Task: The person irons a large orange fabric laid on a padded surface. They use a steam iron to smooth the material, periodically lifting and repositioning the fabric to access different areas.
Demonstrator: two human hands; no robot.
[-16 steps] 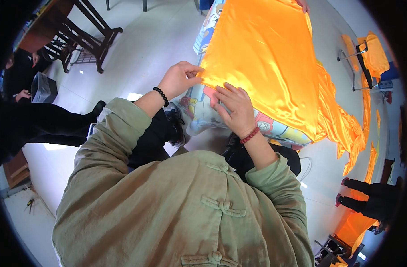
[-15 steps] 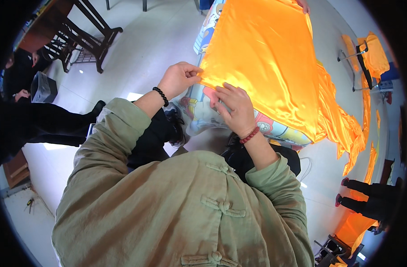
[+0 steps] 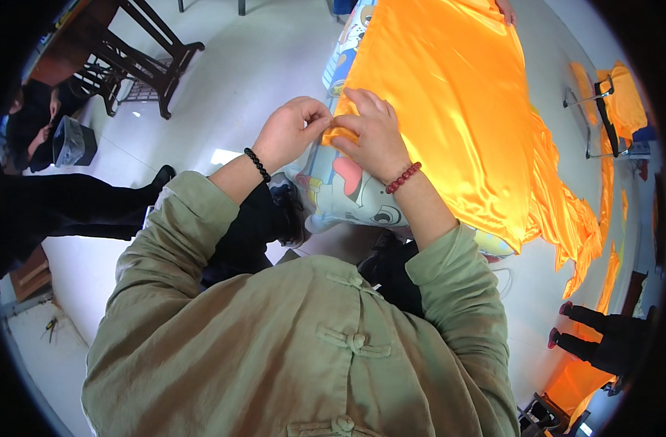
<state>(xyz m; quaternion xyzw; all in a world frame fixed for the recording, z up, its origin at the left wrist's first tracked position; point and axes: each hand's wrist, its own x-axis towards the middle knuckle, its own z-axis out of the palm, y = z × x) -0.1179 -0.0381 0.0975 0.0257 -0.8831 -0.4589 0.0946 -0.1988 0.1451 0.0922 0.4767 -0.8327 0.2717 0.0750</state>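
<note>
A shiny orange satin cloth [image 3: 442,109] lies over a light-coloured surface with a cartoon-printed cover [image 3: 362,193]. My left hand [image 3: 291,131], with a black bead bracelet, pinches at the cloth's near left corner. Beside it, my right hand [image 3: 377,138], with a red bead bracelet, has its thumb and index finger around the same corner. Its other fingers stretch over the cloth. Whether anything small sits between my left fingertips is hidden. At the cloth's far right edge, another person's hand [image 3: 506,11] rests on it.
More orange cloth [image 3: 566,211] trails to the floor on the right, near a metal-framed chair [image 3: 602,116] draped in orange. On the left are a dark iron table stand [image 3: 155,65], a bin [image 3: 74,142] and a person's outstretched black-trousered leg [image 3: 93,204]. Another person [image 3: 609,335] stands at lower right.
My right hand has moved up and left onto the cloth's corner, closing on it. My left hand stays by that corner. Over the printed cover, the near cloth edge has shifted away from me.
</note>
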